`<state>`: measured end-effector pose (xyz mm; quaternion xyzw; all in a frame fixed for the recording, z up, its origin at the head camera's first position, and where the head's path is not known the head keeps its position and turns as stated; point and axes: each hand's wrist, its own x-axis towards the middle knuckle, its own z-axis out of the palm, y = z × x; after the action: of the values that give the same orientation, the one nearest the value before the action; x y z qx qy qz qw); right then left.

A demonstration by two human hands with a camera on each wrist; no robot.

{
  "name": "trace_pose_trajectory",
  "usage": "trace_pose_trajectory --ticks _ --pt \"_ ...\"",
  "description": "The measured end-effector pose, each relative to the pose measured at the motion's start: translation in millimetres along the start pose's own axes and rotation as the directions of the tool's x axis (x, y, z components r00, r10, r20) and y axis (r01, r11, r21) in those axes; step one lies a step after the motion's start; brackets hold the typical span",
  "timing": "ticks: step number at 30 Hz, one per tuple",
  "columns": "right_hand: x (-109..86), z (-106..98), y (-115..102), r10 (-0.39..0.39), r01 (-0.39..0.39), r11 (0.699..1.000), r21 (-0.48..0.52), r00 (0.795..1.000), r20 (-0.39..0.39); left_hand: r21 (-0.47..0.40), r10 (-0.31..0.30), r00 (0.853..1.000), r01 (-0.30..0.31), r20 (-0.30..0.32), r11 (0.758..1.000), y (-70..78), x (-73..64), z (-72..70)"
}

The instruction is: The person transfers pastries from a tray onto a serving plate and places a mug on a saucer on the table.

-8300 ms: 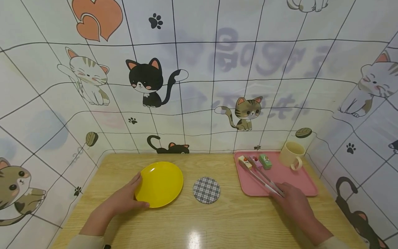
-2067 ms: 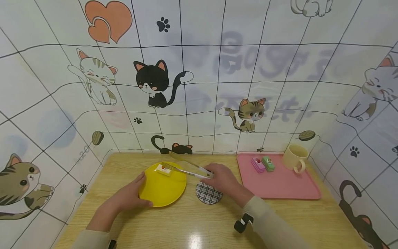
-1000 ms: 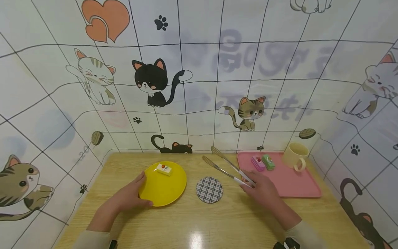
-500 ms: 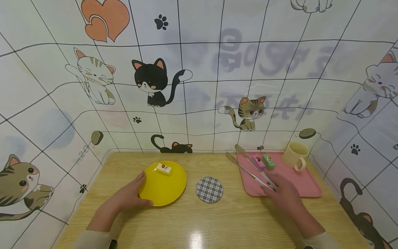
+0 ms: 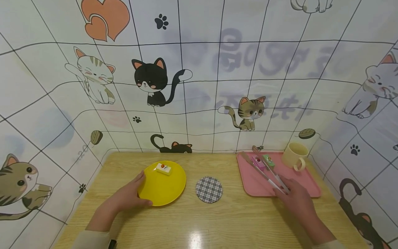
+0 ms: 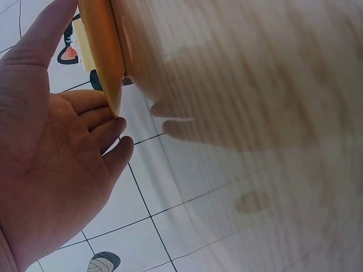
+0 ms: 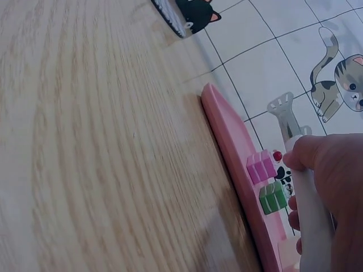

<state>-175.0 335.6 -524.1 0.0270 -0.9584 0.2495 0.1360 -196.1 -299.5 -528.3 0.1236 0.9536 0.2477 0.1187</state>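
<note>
My left hand [image 5: 129, 195] holds the left rim of a yellow plate [image 5: 164, 190], its thumb at the near edge. On the plate's far part lies a toy cake slice [image 5: 163, 169], cream with a red-orange topping. My right hand [image 5: 296, 197] grips metal tongs with white handles [image 7: 311, 226] over a pink tray [image 5: 255, 188]. The tongs' arms are spread, with a pink toy cake slice [image 5: 258, 163] between them in the head view. A green slice [image 7: 273, 197] sits beside it, partly covered by one arm in the head view.
A cream mug [image 5: 293, 154] stands at the tray's back right corner. Between plate and tray lies a round checked coaster [image 5: 209, 189] on the wooden table [image 5: 174, 224]. A cat-patterned tiled backdrop [image 5: 199, 117] rises behind the table and along both sides.
The cream slice went from tray to plate with the tongs. Since then my right hand has carried the tongs rightward to the pink slice. My left hand stays at the plate.
</note>
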Motion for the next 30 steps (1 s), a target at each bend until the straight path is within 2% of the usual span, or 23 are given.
trace_pose_trajectory --ticks 8,17,23,30 --pt "-2.8 -5 10 0.076 -0.074 0.996 -0.049 0.996 0.037 -0.004 -0.006 1.000 0.006 0.008 1.000 2.7 -0.4 -1.5" --pt "-2.3 -6 15 0.073 -0.066 0.994 -0.088 0.994 0.079 -0.016 -0.015 1.000 0.015 0.013 1.000 4.7 -1.5 -3.3" --pt "-0.3 -4 14 0.131 -0.115 0.986 -0.122 0.982 0.135 -0.021 -0.018 1.000 0.019 0.011 1.000 5.3 -2.7 -4.3" --pt "-3.0 -5 16 0.140 -0.121 0.985 -0.124 0.978 0.155 -0.016 -0.014 1.000 0.014 0.010 1.000 8.0 -3.2 -4.5"
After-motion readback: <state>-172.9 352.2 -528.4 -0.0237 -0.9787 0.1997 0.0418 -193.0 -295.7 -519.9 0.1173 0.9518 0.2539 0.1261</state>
